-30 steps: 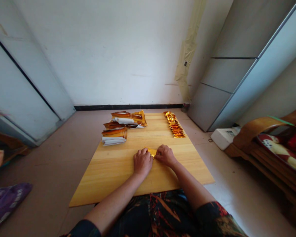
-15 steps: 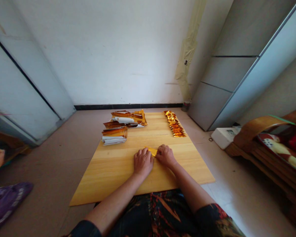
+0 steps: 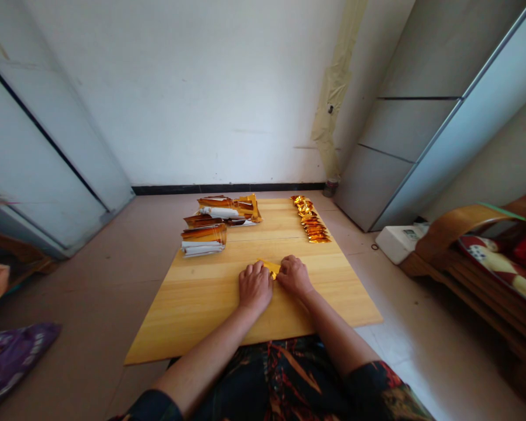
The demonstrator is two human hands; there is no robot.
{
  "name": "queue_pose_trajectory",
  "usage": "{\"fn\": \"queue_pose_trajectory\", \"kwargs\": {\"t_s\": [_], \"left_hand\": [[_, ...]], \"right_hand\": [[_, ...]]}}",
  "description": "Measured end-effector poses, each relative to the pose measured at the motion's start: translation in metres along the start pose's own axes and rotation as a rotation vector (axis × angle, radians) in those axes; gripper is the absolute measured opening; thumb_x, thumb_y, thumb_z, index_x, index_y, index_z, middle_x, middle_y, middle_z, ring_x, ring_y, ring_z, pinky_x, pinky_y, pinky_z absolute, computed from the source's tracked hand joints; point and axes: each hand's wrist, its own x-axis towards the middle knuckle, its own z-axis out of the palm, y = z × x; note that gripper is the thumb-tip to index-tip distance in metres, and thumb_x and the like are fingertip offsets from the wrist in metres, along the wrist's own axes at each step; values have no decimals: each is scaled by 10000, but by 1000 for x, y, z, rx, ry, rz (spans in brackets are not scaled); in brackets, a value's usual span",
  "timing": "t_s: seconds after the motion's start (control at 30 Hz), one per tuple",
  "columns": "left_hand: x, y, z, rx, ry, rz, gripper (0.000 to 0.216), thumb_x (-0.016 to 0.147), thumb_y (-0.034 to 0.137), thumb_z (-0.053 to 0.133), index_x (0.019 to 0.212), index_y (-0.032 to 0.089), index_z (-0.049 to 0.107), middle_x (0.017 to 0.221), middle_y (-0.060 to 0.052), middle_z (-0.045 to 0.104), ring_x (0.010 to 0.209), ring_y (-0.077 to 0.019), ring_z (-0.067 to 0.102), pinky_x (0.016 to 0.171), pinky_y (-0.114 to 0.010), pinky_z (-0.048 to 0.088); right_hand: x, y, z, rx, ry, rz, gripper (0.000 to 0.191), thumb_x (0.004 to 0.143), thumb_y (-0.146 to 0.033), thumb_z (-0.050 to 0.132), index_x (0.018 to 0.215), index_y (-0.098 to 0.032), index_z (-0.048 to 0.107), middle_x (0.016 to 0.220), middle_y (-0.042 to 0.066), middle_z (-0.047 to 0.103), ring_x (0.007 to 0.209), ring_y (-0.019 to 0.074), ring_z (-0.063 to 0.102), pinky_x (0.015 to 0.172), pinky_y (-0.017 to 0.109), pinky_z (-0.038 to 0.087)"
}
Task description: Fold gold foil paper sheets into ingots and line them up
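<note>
- Gold foil piece [image 3: 270, 267] sits right between the two hands, low over the middle of the near part of the wooden board [image 3: 179, 316], and only a small yellow-gold patch of it shows.
- Left hand [image 3: 255, 286] comes in from the near side, back upward, fingers curled narrow and holding the foil's left part; the fingertips are partly hidden.
- Right hand [image 3: 294, 275] works just beside it, fingers bunched and bent inward, holding the foil's right end in a tight grip.
- Hands close together, then, with the foil bridging the gap; what lies inside or under it, I cannot tell.
- Over to the far left of the board: a front stack [image 3: 204, 241] of brown-orange and white sheets, lying near the left edge.
- Just behind that, a back stack [image 3: 230, 210] of similar brown, gold and white pieces, looser and spread towards the middle.
- Across on the far right, a row of shiny gold packets [image 3: 313, 222] runs along the board's edge, packed side by side, well apart from both stacks.
- Beyond the board stands a white wall [image 3: 201, 105] with a dark skirting strip [image 3: 228, 189] along its foot.
- Out on the right, a tall grey cabinet [image 3: 398, 140], a white box [image 3: 398, 242] on the floor, and a wooden bench [image 3: 453, 234] beside it.
- Down at the left edge, a purple bag [image 3: 21, 356] lies crumpled.
</note>
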Motion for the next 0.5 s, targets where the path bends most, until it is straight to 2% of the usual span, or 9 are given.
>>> {"fn": "queue_pose_trajectory", "kwargs": {"t_s": [0.5], "left_hand": [[0,1,-3,13,-22,-1,199,869,240,426,972,183,586,1147,-92,540,1038,-245,452,868,-396,356]], "right_hand": [[4,-3,-7,-7,-62,49,64,715,-165,591,723,-189,651,988,44,602,896,173,545,713,259,363]]}}
